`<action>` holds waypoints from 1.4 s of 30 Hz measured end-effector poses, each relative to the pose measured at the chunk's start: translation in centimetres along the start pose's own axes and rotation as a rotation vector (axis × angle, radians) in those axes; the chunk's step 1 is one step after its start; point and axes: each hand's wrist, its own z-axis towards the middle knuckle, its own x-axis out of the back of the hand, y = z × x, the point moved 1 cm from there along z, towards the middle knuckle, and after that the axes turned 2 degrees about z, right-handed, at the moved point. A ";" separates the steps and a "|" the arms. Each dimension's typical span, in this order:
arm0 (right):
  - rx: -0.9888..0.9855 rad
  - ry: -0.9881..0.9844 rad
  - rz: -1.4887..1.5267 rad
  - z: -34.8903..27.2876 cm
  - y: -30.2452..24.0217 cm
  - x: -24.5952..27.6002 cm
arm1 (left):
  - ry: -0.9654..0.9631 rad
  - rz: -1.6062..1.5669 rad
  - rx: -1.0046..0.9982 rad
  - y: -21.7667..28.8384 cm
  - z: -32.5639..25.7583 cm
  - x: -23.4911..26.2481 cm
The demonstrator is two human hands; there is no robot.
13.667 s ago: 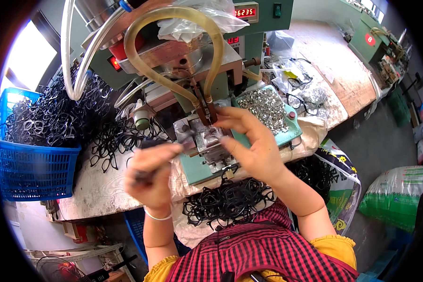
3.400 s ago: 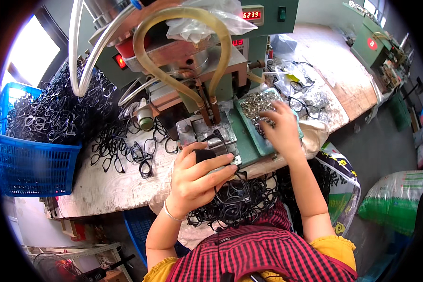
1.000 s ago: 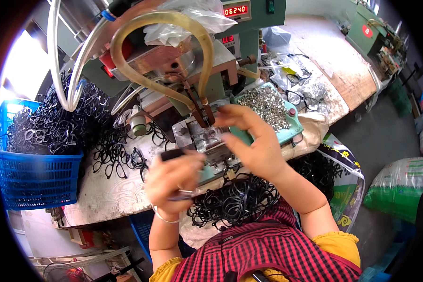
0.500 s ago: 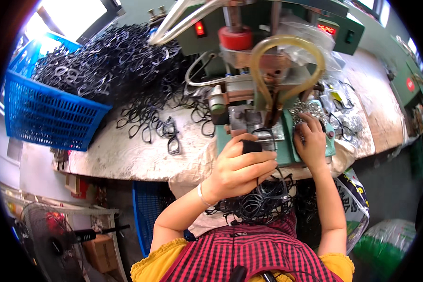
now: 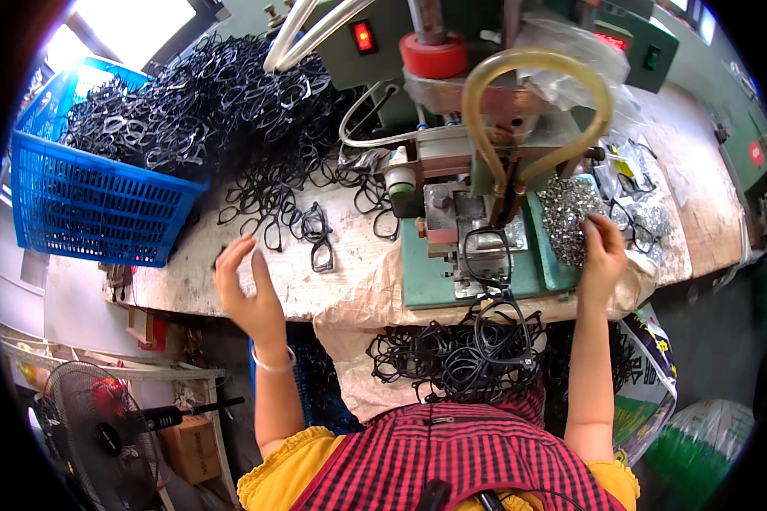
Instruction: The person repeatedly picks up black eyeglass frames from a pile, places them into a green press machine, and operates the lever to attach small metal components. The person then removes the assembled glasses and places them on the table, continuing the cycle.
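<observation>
A black spectacle frame sits in the metal fixture of a green bench press, under its head; part of it hangs over the front edge. My left hand is raised over the left front of the bench, away from the press, with its fingers apart and nothing visible in it. At the right edge of a green tray heaped with small shiny metal parts, my right hand has its fingertips pinched together. Whatever lies between them is too small to make out. More black spectacle frames lie piled on my lap.
A blue basket at the left stands by a large heap of black spectacle frames. Loose frames lie on the bench. A yellowish hose loops before the press. Below left stands a fan; plastic bags lie right.
My left hand has left the fixture and moved far left, its fingers opening out. My right hand has drawn back from the metal parts toward the tray's right edge. The spectacle frame stays at the press.
</observation>
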 end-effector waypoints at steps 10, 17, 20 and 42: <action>0.121 -0.087 -0.243 -0.5 0.2 0.1 | -0.373 0.442 -0.034 -14.9 -2.9 -12.8; 0.296 -0.140 -0.480 -3.3 -4.3 2.6 | -0.135 0.361 -0.148 -9.2 -2.5 -11.8; 0.317 -0.319 -0.308 -4.1 -8.3 -2.4 | -0.018 0.127 -0.005 -7.4 -0.9 -11.6; -0.096 -0.433 0.334 -6.4 -12.1 -9.8 | -0.097 -1.021 0.090 17.3 5.2 -5.3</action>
